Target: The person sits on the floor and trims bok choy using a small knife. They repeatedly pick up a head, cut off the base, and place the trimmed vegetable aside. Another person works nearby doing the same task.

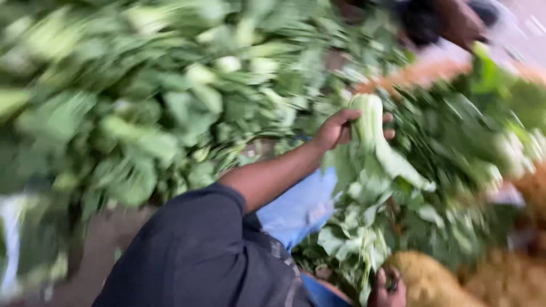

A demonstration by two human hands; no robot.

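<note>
The picture is motion-blurred. My left hand [340, 129] reaches out from a dark sleeve and grips the pale stalks of a bunch of leafy greens [372, 170]. The bunch hangs down toward the lower edge. There my right hand [387, 291], partly cut off by the frame, has its fingers curled around the leafy end. A blue cloth or bag [298, 207] lies under my left forearm.
A large heap of green leafy vegetables [153, 96] fills the left and top, with more greens [466, 142] at the right. Brownish-yellow heaps [455, 281] lie at the lower right. Another person's hand [455, 21] shows at the top right.
</note>
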